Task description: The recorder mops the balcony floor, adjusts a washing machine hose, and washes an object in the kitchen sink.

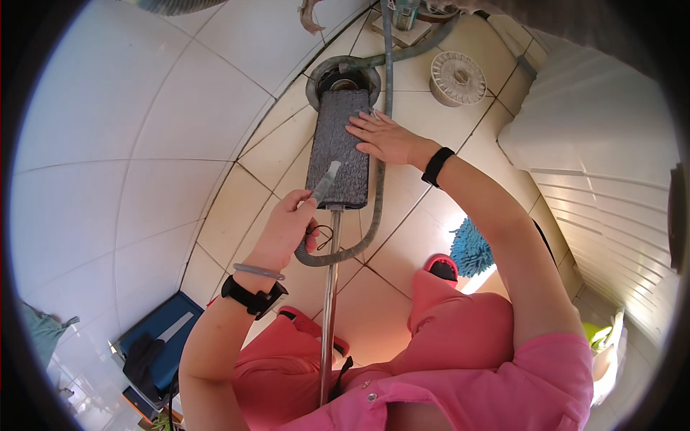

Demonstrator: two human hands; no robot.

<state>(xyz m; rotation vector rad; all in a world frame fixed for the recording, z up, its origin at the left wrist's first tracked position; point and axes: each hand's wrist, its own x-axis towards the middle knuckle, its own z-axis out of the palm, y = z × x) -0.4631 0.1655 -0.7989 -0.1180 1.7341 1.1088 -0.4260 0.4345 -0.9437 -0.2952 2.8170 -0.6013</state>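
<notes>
My left hand (pixel 291 223) grips a grey corrugated hose (pixel 369 237) near its end. The hose's pale tip points over the grey pad of a flat mop head (pixel 339 140). That pad faces up, and its far end overlaps the round floor drain opening (pixel 345 81). My right hand (pixel 385 137) lies palm down on the pad's right edge, fingers spread, with nothing grasped. From the near end of the mop head a shiny metal mop pole (pixel 330 301) runs back between my legs to my body. A thin dark cord loop hangs by my left hand.
A second hose (pixel 426 48) enters the drain opening. To the right of it sits a round slotted drain cover (pixel 458 78). White wall tiles (pixel 199 102) rise on the left, a ribbed white panel (pixel 598 161) on the right. A blue chenille mop (pixel 470 248) lies beside my foot.
</notes>
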